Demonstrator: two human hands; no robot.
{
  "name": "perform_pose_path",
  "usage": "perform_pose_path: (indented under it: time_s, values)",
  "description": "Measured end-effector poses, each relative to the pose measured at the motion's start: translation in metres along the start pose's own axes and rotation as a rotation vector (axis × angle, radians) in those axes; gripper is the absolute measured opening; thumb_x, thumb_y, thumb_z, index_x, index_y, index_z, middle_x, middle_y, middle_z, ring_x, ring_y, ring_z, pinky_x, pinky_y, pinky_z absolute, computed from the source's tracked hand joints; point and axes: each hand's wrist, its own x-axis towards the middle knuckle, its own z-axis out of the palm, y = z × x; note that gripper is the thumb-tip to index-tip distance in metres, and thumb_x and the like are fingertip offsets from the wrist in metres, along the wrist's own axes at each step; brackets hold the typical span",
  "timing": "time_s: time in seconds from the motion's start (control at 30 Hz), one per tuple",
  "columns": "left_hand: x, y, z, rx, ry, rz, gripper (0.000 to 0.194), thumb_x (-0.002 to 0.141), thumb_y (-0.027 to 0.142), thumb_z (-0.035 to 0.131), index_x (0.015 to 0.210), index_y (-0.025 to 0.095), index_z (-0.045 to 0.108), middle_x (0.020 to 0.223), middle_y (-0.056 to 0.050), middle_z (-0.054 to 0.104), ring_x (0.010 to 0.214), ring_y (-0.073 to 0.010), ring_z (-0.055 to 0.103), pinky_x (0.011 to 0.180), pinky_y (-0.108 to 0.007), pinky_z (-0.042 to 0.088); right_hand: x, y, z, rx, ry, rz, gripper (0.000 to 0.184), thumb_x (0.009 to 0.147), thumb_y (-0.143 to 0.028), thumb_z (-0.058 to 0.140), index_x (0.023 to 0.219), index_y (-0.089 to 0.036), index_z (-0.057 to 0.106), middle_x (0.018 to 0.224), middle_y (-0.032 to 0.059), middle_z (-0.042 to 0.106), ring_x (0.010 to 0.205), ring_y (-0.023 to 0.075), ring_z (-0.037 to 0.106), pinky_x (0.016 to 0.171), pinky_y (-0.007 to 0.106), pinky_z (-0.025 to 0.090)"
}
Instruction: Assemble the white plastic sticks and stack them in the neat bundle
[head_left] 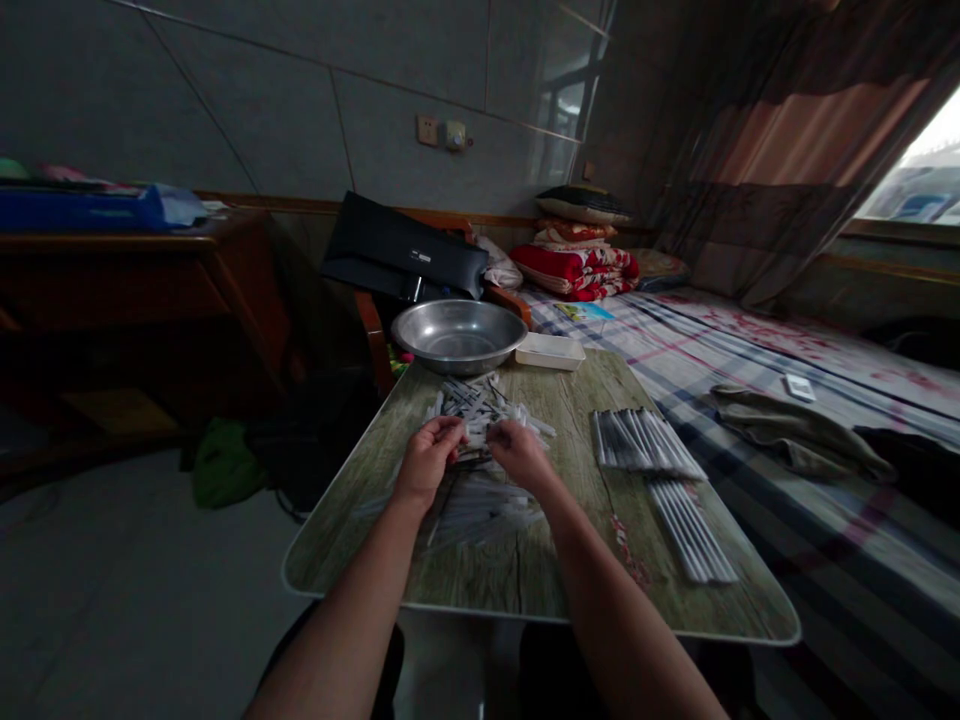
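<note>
Forearms, two, bare, entering from seven and five o'clock. Left hand [433, 458] and right hand [516, 450], at dial centre: fingers drawn together, contents too indistinct to tell. Loose slim pieces [474, 398], heaped on tabletop [577, 560] at twelve; translucent strips [484, 512], at six. Pale rods [646, 442], bundled, at three; more rods [691, 532], at four. Metal basin [460, 335], beyond heap at twelve.

No readable text, labels or numbers

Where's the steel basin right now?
Head view: steel basin sits at the table's far edge, left of centre, immediately left of the white tray.
</note>
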Motion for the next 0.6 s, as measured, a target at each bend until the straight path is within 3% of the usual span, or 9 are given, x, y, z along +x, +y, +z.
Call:
perform_pose_path:
  time_s: [0.13,0.3,0.43,0.6]
  values:
    - [0.001,0.002,-0.002,-0.111,0.075,0.008,0.033,0.064,0.032,0.075,0.088,0.013,0.063,0.066,0.000,0.063,0.044,-0.0032,0.038,0.042,-0.016,0.025,-0.011,0.002,0.003,-0.421,-0.190,-0.110,0.012,0.075,-0.014,0.059,0.081,-0.016,0.069,0.086,0.0071,0.062,0.086,0.0196,0.056,0.082,0.031,0.042]
    - [-0.002,0.001,-0.003,-0.129,0.102,-0.011,0.033,0.060,0.027,0.074,0.088,0.012,0.065,0.067,0.001,0.061,0.048,-0.0037,0.042,0.045,-0.016,0.030,-0.012,0.000,0.011,-0.587,-0.254,-0.090,0.021,0.077,-0.015,0.057,0.092,-0.017,0.072,0.094,0.0099,0.062,0.092,0.0215,0.056,0.085,0.031,0.041]
    - [-0.003,0.003,-0.005,-0.081,0.148,0.027,0.033,0.057,0.029,0.077,0.084,0.013,0.066,0.059,0.004,0.054,0.048,-0.0055,0.044,0.045,-0.018,0.033,-0.009,0.003,0.013,-0.477,-0.221,-0.094,0.022,0.070,-0.010,0.055,0.085,-0.016,0.069,0.090,0.0076,0.062,0.089,0.0197,0.055,0.083,0.029,0.041]
    - [0.000,0.003,-0.010,-0.059,0.239,0.100,0.031,0.057,0.030,0.080,0.079,0.013,0.066,0.062,0.004,0.057,0.045,-0.0035,0.041,0.043,-0.017,0.030,-0.005,0.011,0.003,-0.029,-0.016,0.086,0.010,0.066,-0.015,0.056,0.075,-0.017,0.061,0.068,-0.0012,0.056,0.065,0.0133,0.050,0.063,0.025,0.038]
